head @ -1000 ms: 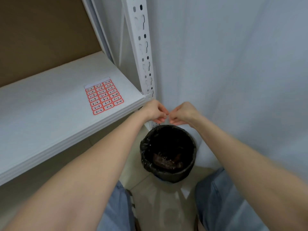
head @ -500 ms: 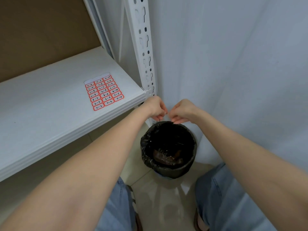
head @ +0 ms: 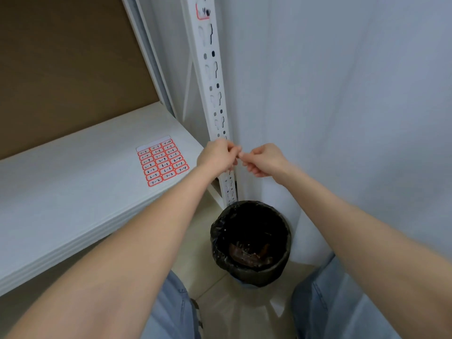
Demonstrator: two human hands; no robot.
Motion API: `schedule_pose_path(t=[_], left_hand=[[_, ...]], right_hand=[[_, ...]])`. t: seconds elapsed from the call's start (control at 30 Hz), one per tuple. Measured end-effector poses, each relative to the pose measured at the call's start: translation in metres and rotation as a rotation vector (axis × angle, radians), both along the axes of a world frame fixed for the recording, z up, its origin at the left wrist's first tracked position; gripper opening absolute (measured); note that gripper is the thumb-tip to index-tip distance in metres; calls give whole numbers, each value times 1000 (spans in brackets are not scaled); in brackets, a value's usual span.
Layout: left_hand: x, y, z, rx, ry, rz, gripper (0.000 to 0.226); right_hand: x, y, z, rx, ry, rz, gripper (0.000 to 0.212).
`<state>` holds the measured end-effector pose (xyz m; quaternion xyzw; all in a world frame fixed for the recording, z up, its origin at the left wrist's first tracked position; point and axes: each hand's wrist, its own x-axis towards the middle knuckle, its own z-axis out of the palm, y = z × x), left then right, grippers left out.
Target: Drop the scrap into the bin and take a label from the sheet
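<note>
My left hand [head: 217, 155] and my right hand [head: 264, 160] meet fingertip to fingertip in front of the white slotted shelf upright [head: 215, 94]. Both have curled fingers and pinch a tiny pale scrap [head: 239, 155] between them, too small to identify. Below the hands, on the floor, stands a round bin [head: 286, 231] lined with a black bag, with brownish waste at its bottom. A sheet of red-bordered number stickers [head: 162, 161] lies on the white shelf board [head: 73, 179], just left of my left hand.
One red-bordered sticker [head: 203, 11] sits high on the upright. A brown back panel [head: 61, 69] closes the shelf on the left, and a pale wall [head: 342, 118] rises on the right. My knees in blue jeans [head: 171, 309] flank the bin.
Both hands have risen together from just above the bin's rim to a spot in front of the upright, still fingertip to fingertip. The view has tilted upward.
</note>
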<state>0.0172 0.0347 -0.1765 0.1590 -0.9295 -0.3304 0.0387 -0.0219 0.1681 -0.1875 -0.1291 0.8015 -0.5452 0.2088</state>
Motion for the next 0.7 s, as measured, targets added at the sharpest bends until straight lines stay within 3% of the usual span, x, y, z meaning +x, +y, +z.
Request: schedule_pose_path(t=[0.1, 0.3, 0.43, 0.57, 0.7], left_hand=[[-2, -7, 32, -103, 223, 86, 29], [-6, -17, 97, -146, 687, 216, 11], [-16, -28, 143, -170, 905, 292, 26], [-28, -35, 162, -209, 840, 319, 54], [-43, -44, 160, -163, 728, 258, 64]], right_hand=[[-7, -19, 34, -99, 216, -96, 11], [-17, -50, 102, -191, 634, -273, 25], [-33, -71, 140, -335, 811, -354, 29], [-45, -86, 157, -349, 810, -344, 35], [-50, -102, 153, -399, 794, -328, 35]])
